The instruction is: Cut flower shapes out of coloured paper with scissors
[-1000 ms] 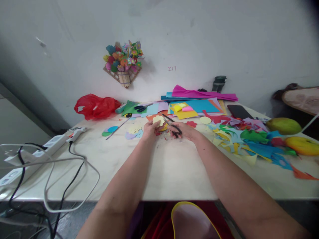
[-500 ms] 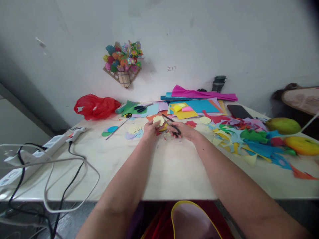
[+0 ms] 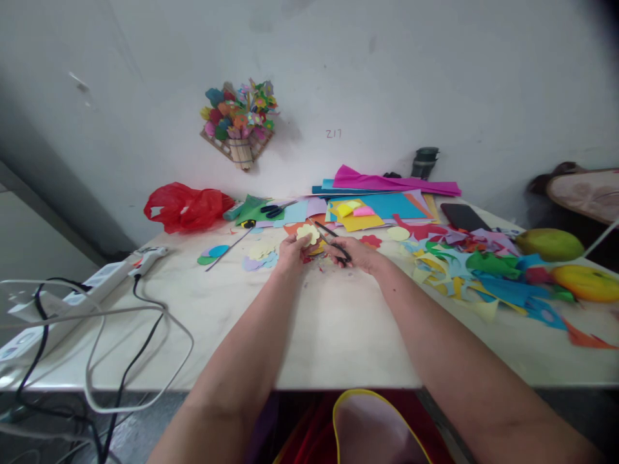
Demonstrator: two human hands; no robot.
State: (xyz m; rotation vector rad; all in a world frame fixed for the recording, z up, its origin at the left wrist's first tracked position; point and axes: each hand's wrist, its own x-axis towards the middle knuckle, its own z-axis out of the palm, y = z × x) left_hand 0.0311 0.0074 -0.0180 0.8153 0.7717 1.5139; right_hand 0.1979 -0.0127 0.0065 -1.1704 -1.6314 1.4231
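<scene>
Between the thumb and fingers of my left hand [image 3: 291, 251] is a pale yellow paper flower [image 3: 308, 234] with a scalloped edge. My right hand [image 3: 355, 252] is closed round the black handles of a pair of scissors [image 3: 344, 255]. The scissor blades are parted and point up and left, close beside the flower's right edge; whether they touch it I cannot tell. Small paper scraps lie under both hands. Just right of the scissors rests a red paper flower [image 3: 371, 241], with a pale yellow paper circle [image 3: 398, 233] beyond it.
Paper offcuts [image 3: 483, 264] and two mangoes [image 3: 549, 244] spread over the right side. Coloured sheets [image 3: 391, 206] and a phone [image 3: 464, 217] lie behind. Left stand a red plastic bag [image 3: 186, 206], other scissors [image 3: 273, 210], paper discs [image 3: 218, 251] and a power strip [image 3: 104, 276] with loose cables.
</scene>
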